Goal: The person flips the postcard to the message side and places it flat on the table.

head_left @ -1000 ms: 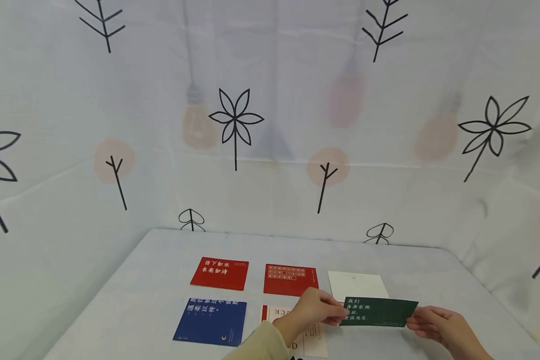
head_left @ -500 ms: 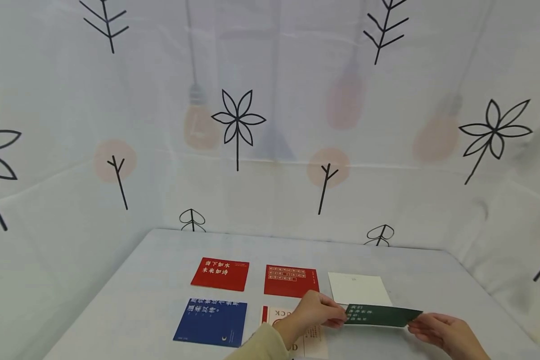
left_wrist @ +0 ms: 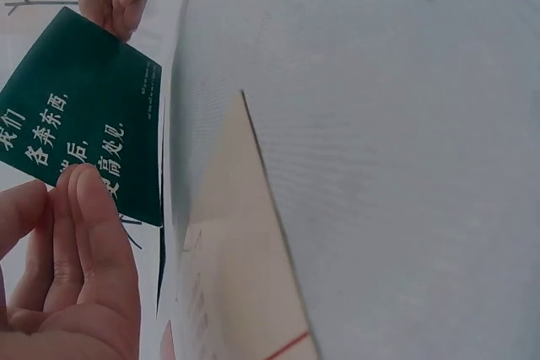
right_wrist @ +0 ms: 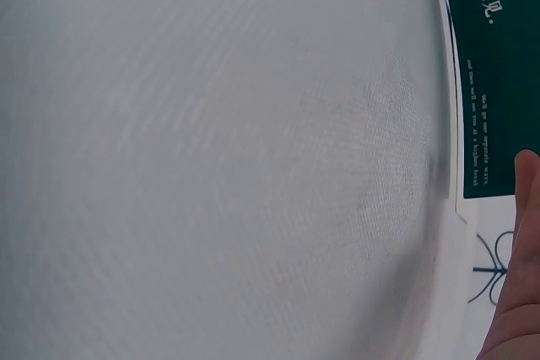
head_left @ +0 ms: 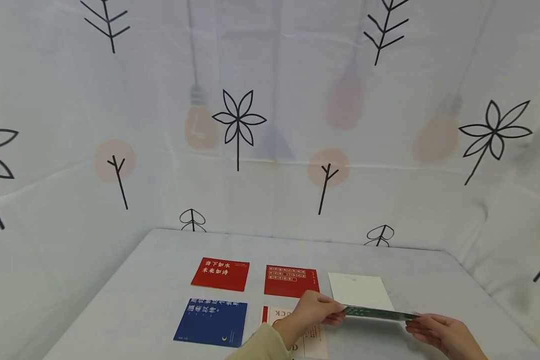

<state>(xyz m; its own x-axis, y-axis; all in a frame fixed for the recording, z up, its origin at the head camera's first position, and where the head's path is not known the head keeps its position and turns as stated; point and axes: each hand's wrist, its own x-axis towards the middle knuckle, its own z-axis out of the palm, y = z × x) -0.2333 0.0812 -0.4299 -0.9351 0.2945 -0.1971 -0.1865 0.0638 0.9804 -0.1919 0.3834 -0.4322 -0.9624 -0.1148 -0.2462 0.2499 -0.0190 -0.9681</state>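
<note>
At the bottom of the head view, my left hand [head_left: 314, 310], with its pale sleeve [head_left: 262, 344], pinched the left end of the green card [head_left: 378, 313] between thumb and fingers. My right hand [head_left: 445, 331], in the lower right, pinched the opposite end. I probably gripped only the ends so the thin card stayed straight and its white lettering uncovered. It was tipped until almost edge-on to my eyes, while the left wrist view caught its printed face; it looked raised off the table [head_left: 121, 295], with shadow below.

Under my left wrist, at bottom centre, lay the cream card [head_left: 312, 345], partly covered by my arm. The blue card [head_left: 210, 322] lay flat at lower left, well apart from my hands. Just beyond the green one was the white card [head_left: 359, 289]; I couldn't tell whether they touched. Farther up, the red card with boxed characters [head_left: 290, 280] lay near centre, the red card with two white lines [head_left: 220, 274] left of it. The gaps presumably kept each readable. Behind everything hung the patterned cloth [head_left: 274, 195].
</note>
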